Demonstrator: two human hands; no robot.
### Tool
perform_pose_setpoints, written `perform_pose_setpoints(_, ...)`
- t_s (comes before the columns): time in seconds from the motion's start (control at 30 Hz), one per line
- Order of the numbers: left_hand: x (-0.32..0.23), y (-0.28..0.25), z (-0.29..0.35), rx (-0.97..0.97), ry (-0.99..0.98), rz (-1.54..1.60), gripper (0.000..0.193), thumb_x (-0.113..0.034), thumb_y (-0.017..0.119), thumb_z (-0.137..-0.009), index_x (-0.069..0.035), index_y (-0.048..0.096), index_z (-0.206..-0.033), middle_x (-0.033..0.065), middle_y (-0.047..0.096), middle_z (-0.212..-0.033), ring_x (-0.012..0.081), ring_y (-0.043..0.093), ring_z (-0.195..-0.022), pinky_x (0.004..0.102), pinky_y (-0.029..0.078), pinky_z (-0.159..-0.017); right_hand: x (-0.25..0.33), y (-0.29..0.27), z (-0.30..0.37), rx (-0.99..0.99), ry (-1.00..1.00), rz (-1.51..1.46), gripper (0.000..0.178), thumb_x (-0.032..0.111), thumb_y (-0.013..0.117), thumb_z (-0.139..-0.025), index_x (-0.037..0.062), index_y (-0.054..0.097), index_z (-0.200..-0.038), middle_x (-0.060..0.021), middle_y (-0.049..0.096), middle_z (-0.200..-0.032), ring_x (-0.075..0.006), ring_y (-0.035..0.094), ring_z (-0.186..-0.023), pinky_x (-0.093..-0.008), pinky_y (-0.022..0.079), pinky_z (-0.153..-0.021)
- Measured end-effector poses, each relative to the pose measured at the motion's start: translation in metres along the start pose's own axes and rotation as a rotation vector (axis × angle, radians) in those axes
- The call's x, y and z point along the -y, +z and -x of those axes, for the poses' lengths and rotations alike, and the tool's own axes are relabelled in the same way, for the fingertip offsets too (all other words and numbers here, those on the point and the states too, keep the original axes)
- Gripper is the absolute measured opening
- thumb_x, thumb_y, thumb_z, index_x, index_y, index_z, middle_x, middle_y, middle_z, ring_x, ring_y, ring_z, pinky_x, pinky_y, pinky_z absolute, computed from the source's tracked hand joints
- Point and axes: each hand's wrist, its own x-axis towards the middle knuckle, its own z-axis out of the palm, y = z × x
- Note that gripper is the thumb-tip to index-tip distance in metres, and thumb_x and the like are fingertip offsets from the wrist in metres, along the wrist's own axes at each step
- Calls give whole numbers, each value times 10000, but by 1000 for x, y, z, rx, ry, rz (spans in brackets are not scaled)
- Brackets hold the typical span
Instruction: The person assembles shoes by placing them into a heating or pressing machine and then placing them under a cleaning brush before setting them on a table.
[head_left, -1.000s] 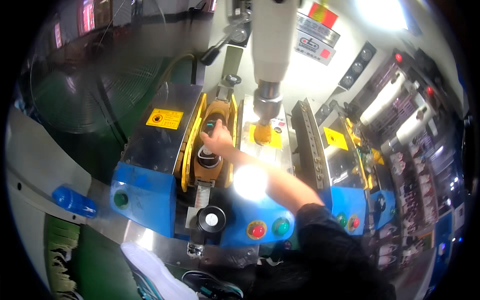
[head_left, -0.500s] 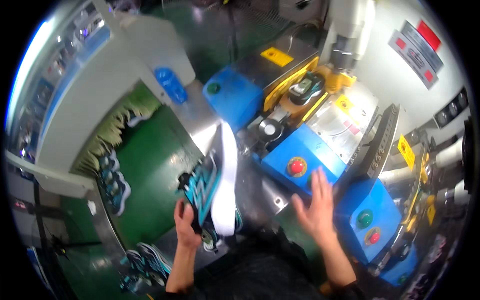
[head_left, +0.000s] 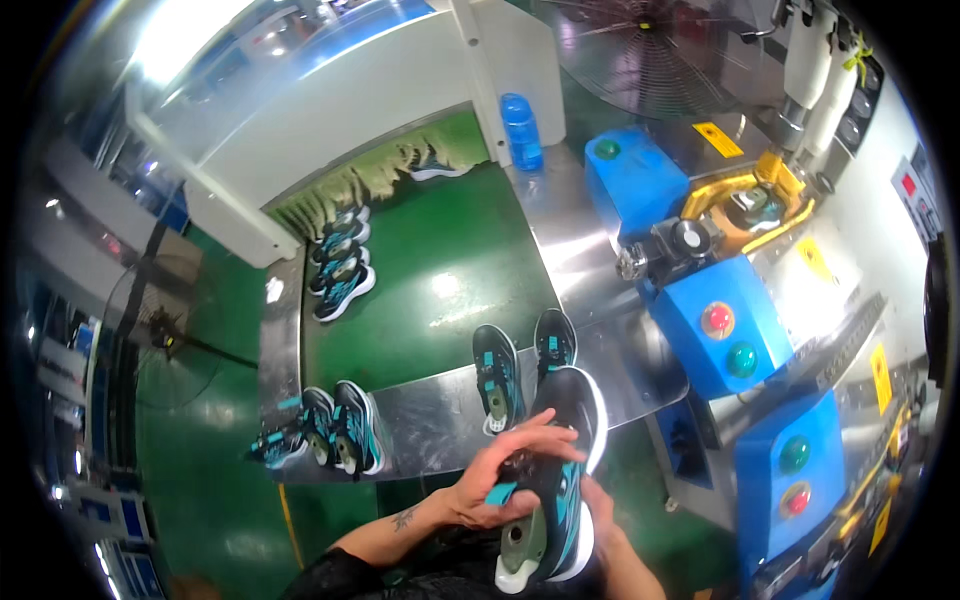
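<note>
A black and teal sneaker (head_left: 575, 405) with a white sole is in front of me, toe pointing away, a grey-green last in its heel end. My left hand (head_left: 495, 475) lies over its laces and tongue, fingers curved across the upper and thumb near the teal tab. Against the sole's right side, my right hand (head_left: 602, 515) grips the shoe; its fingertips are hidden. Just beyond it, two more sneakers stand on the metal ledge: the left one (head_left: 498, 375) in full view, the right one (head_left: 556, 342) partly covered by the held shoe.
Several sneakers (head_left: 356, 425) stand at the ledge's left. A green conveyor belt (head_left: 440, 280) carries more shoes near a fringed opening. At right is a machine with blue button boxes (head_left: 718, 325) and a shoe (head_left: 755, 210) in its yellow clamp. A blue bottle (head_left: 521, 132) stands behind.
The view has swung left. The sneaker has turned from its side to show its upper. My right hand, formerly open and raised near the buttons, is now on the shoe with my left.
</note>
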Motion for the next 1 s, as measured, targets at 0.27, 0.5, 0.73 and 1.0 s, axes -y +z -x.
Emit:
perform_pose_setpoints(0.27,30,-126,73,-941,-252,354,220,-224,439,-979,-21,499,-1044,154,614,-954,250,549,-1013,433,358,-1008,-45,57,-152,-490,-441,1389,837,358,700,-793,-49,281,-1393,-258,366,-1399,-394,405,-1273,-433,360,-1036)
perform_pose_setpoints(0.5,22,-183,57,-754,-427,499,286,-294,395,-994,-37,515,-1034,133,600,-931,269,516,-1057,408,356,-969,-29,28,-211,-979,-474,1613,596,339,741,-689,-36,526,-1100,-237,640,-734,-384,647,-705,-438,512,-646)
perform_pose_setpoints(0.73,45,-187,-4,-283,-333,248,333,-324,361,-1002,-18,484,-1045,113,556,-909,275,505,-1083,435,329,-1011,-11,90,-58,-856,-261,655,297,276,796,-717,28,643,-775,17,537,-558,-87,453,-465,-299,385,-432)
perform_pose_setpoints(1.0,-8,-88,-68,656,-96,538,502,-595,505,-862,-109,381,-864,13,457,-667,161,478,-798,467,207,-1069,-129,198,90,-1437,-1128,647,583,349,758,-712,-29,558,-1109,-155,599,-785,-217,545,-667,-345,478,-654)
